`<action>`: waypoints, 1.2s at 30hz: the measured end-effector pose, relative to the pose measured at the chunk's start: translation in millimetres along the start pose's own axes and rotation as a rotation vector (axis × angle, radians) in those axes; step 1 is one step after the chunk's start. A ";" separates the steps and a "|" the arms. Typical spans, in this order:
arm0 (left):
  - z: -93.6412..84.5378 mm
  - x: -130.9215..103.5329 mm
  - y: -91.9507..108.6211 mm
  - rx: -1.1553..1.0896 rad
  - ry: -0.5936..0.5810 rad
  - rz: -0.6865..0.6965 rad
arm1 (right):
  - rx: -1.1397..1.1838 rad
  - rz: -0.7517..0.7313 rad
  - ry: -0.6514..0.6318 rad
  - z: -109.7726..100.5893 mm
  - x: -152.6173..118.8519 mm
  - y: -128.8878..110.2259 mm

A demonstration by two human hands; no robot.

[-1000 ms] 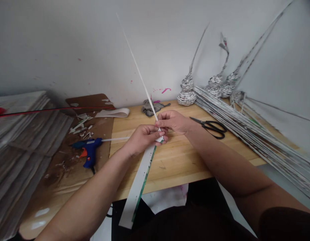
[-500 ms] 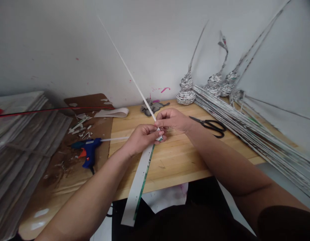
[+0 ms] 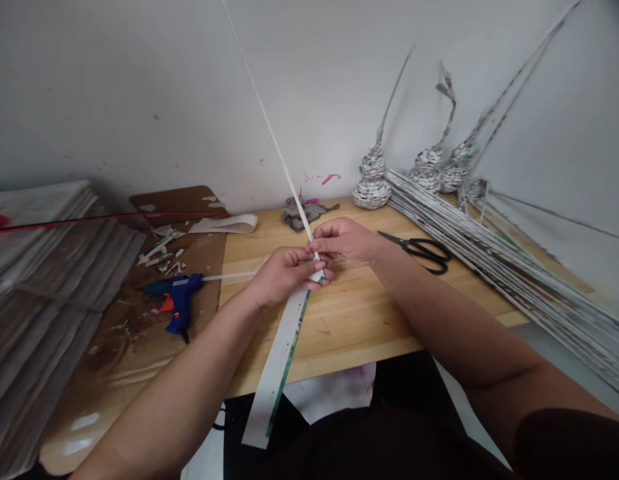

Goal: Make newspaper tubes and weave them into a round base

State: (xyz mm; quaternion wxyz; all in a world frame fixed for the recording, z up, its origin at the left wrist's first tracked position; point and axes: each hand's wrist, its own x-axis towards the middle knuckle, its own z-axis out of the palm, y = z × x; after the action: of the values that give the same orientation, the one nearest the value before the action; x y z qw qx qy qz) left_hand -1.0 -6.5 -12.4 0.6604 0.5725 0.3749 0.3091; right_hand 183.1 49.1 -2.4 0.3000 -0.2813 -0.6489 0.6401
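A long paper strip (image 3: 282, 363), white with a green edge, runs from below the table's front edge up into my fingers. From there it continues as a thin rolled paper tube (image 3: 288, 170) that slants up and left past the top of the view. My left hand (image 3: 292, 272) pinches the strip where flat paper meets the roll. Just above, my right hand (image 3: 342, 241) has its thumb and forefinger closed round the tube's lower end. The two hands almost touch, and the fingers partly hide the fold between them.
On brown board at left lie a blue glue gun (image 3: 179, 297) and paper scraps (image 3: 162, 250), beside a tall paper stack (image 3: 44, 300). Black scissors (image 3: 424, 253), a bundle of paper tubes (image 3: 469, 240) and woven paper pieces (image 3: 372, 180) sit at right. A grey cloth (image 3: 302, 215) lies near the wall.
The paper tube has swung to a steeper angle, its upper end moving up and right beyond the frame's top. Both hands keep nearly the same place and grip.
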 end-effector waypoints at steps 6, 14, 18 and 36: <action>0.7 0.6 0.5 -0.006 0.014 -0.028 | -0.004 0.011 -0.024 2.4 0.1 -2.2; 1.4 0.5 5.6 -0.011 0.028 -0.043 | -0.026 -0.019 -0.006 6.8 -2.2 -5.2; -0.3 0.9 6.1 -0.010 0.026 -0.040 | -0.046 -0.015 -0.047 2.7 -2.2 -4.9; 0.7 1.6 2.8 -0.056 0.138 -0.043 | -0.181 -0.101 0.036 6.5 0.0 -0.9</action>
State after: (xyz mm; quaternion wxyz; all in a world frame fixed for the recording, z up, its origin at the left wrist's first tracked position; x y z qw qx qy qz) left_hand 0.4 -5.1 -9.8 0.6554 0.5227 0.4230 0.3438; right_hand 178.3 44.8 -1.5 0.3171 -0.2857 -0.7119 0.5577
